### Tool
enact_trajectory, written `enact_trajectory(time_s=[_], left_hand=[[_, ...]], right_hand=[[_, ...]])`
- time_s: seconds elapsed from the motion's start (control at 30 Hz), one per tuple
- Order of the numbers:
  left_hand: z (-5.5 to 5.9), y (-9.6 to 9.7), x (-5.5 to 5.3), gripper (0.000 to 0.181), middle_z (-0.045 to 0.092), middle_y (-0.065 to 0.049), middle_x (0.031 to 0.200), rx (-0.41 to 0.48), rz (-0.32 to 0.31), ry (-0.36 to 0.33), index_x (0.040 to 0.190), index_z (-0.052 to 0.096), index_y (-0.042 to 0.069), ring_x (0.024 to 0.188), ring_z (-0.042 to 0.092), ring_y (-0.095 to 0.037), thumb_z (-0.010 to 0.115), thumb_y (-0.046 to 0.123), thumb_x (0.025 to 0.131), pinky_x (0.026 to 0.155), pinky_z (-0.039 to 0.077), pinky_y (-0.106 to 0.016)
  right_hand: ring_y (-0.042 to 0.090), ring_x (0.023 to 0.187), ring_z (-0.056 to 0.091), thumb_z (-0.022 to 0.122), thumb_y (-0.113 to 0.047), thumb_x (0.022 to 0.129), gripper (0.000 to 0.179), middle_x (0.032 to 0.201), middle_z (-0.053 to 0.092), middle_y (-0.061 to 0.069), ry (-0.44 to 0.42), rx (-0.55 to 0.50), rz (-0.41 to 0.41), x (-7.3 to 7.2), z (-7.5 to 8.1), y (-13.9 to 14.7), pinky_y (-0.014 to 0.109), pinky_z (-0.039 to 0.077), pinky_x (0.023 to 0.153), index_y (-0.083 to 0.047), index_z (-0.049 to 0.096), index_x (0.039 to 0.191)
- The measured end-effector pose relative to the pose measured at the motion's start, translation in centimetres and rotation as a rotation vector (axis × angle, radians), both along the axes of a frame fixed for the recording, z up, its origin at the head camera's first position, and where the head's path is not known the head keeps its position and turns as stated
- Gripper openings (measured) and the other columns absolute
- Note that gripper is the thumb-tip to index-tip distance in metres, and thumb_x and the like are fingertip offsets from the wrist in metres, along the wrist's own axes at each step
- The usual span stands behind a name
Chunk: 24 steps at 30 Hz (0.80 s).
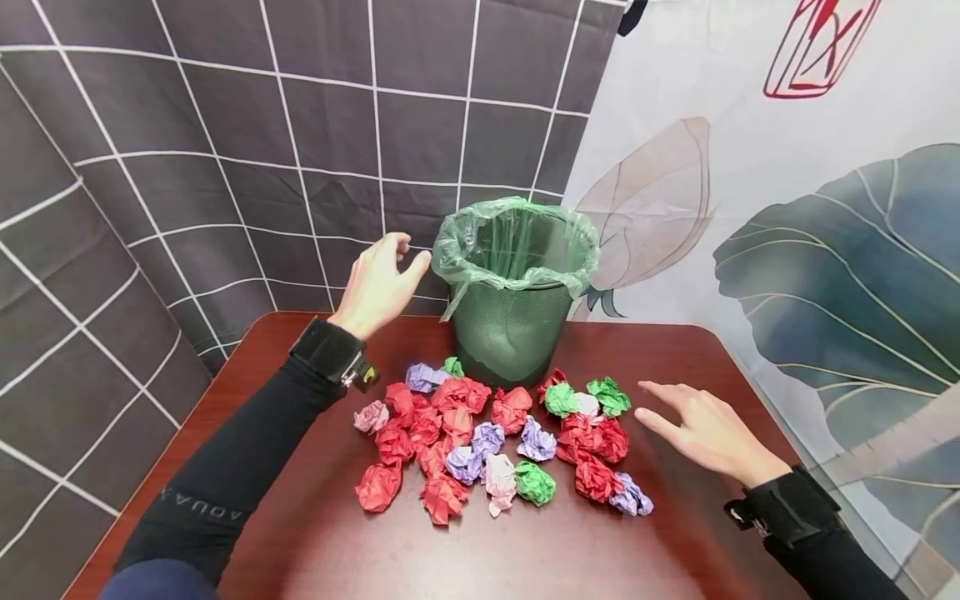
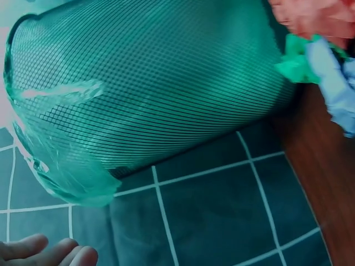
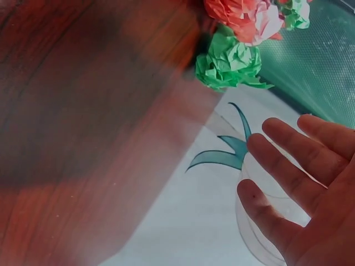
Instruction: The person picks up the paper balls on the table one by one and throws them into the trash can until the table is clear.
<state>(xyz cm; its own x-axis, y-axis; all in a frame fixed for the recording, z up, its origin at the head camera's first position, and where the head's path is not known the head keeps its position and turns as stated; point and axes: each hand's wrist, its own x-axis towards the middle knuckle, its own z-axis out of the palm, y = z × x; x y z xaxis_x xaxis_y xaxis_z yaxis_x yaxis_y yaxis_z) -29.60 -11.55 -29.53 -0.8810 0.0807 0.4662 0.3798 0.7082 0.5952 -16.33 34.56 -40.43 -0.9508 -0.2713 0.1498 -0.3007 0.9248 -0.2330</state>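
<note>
My left hand (image 1: 381, 282) is raised beside the left rim of a mesh waste bin (image 1: 510, 333), fingers loosely bent with nothing in them. A thin green plastic bag (image 1: 517, 271) lines the bin and folds over its rim. To the right, my right hand (image 1: 701, 427) hovers over the table with fingers spread and holds nothing. Nearest to it are a green crumpled paper ball (image 1: 609, 397) and several red ones (image 1: 592, 437). In the left wrist view, fingertips (image 2: 41, 252) show below the bag's edge.
More crumpled paper balls, such as a purple one (image 1: 537, 439) and a pink one (image 1: 499, 479), lie before the bin on the reddish-brown table (image 1: 420, 558). Behind it hang a dark gridded cloth (image 1: 330, 117) and a pale cloth (image 1: 667, 83) with leaf prints.
</note>
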Motion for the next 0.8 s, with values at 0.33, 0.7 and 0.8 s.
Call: enact_trajectory(time_s=[0.33, 0.7, 0.8], left_hand=[[2.1, 2.5, -3.6, 0.067, 0.064, -0.01, 0.133, -0.066, 0.113, -0.146, 0.136, 0.057, 0.009, 0.122, 0.06, -0.034, 0.044, 0.061, 0.095, 0.098, 0.044, -0.053], [2.6, 3.7, -5.7, 0.052, 0.067, -0.017, 0.126, -0.201, 0.111, -0.279, 0.111, 0.069, 0.01, 0.113, 0.063, -0.039, 0.05, 0.053, 0.088, 0.091, 0.047, -0.053], [2.5, 4.2, -5.8, 0.043, 0.069, -0.017, 0.12, -0.232, 0.103, -0.316, 0.093, 0.065, 0.009, 0.108, 0.064, -0.038, 0.051, 0.049, 0.087, 0.088, 0.048, -0.054]], right_hand=[[0.039, 0.12, 0.061, 0.059, -0.052, 0.097, 0.06, 0.132, 0.064, 0.018, 0.006, -0.017, -0.002, 0.7, -1.1, 0.3, 0.063, 0.045, 0.096, -0.011, 0.058, 0.14], [0.038, 0.116, 0.063, 0.058, -0.053, 0.097, 0.06, 0.129, 0.066, 0.018, 0.005, -0.009, -0.011, 1.1, -1.5, -0.4, 0.062, 0.046, 0.095, -0.011, 0.06, 0.138], [0.037, 0.116, 0.063, 0.059, -0.053, 0.097, 0.059, 0.129, 0.066, 0.018, 0.003, -0.02, -0.012, 1.2, -1.7, -0.5, 0.062, 0.047, 0.095, -0.011, 0.06, 0.138]])
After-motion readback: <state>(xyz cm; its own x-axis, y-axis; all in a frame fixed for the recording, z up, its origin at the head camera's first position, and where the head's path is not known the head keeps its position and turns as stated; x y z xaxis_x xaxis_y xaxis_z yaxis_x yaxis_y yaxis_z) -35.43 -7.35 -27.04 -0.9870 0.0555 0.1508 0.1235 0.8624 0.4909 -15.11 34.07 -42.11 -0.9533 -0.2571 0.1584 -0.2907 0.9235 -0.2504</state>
